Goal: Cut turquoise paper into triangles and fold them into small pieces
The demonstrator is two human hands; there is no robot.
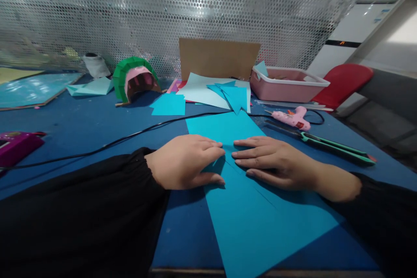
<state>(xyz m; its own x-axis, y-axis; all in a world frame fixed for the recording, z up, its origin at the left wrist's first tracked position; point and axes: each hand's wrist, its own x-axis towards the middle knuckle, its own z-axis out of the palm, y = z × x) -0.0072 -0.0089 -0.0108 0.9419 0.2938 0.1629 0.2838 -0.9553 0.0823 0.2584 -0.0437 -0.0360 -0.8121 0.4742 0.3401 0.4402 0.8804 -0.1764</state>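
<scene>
Left hand: the left hand (185, 160) lies palm down, fingers loosely curled and grasping nothing, its fingertips pressing on the left part of the turquoise paper sheet (257, 221).
Right hand: the right hand (276, 163) lies flat with fingers stretched out and released, pressing the same sheet — its fingertips almost meet those of the left hand.
Paper sheet: it lies flat on the blue counter (81, 126) directly in front of the person, running from the near edge up under both hands; a thin line or crease runs across it below the right hand.
Sleeves: both forearms wear black sleeves (97, 208).
Cable: a black cable (124, 140) crosses the counter behind the hands.
Right side: a pink glue gun (291, 118) and green-handled scissors (335, 147) lie near the right hand, apart from it.
Far side: a stack of pale and turquoise paper pieces (218, 91), a brown cardboard panel (218, 57), a pink tray (286, 83) and a green-and-pink paper model (135, 78).
Left edge: a magenta object (16, 145) — what it is cannot be told.
</scene>
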